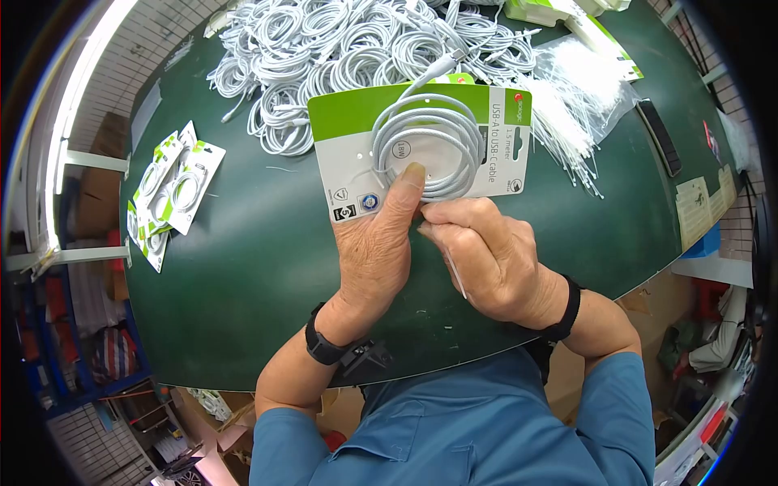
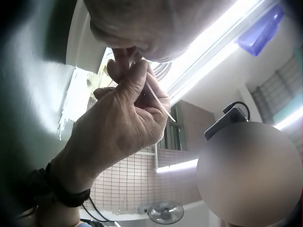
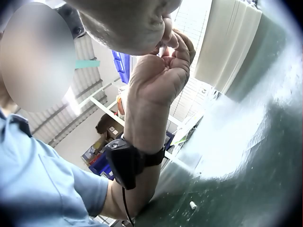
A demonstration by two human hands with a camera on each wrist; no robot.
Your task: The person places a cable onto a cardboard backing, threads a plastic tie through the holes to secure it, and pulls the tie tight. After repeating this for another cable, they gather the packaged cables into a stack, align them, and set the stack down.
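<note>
My left hand [image 1: 373, 251] holds a green-and-white backing card [image 1: 340, 154], its thumb pressing a coil of white USB cable [image 1: 470, 154] against the front. Beside that thumb, at the coil's lower edge, my right hand [image 1: 494, 259] pinches a thin white cable tie [image 1: 456, 275]. The tie's tail sticks out below the fingers and also shows in the left wrist view beside the right hand [image 2: 123, 123]. In the right wrist view the left hand [image 3: 154, 85] appears below the large near right hand, fingers of both meeting. The tie's loop is hidden.
Many coiled white cables [image 1: 324, 40] are heaped at the back of the green table [image 1: 267, 324]. A bag of white cable ties [image 1: 563, 121] lies right of them, near a dark bar-shaped object [image 1: 660, 138]. Several carded cables [image 1: 186, 190] lie at the left.
</note>
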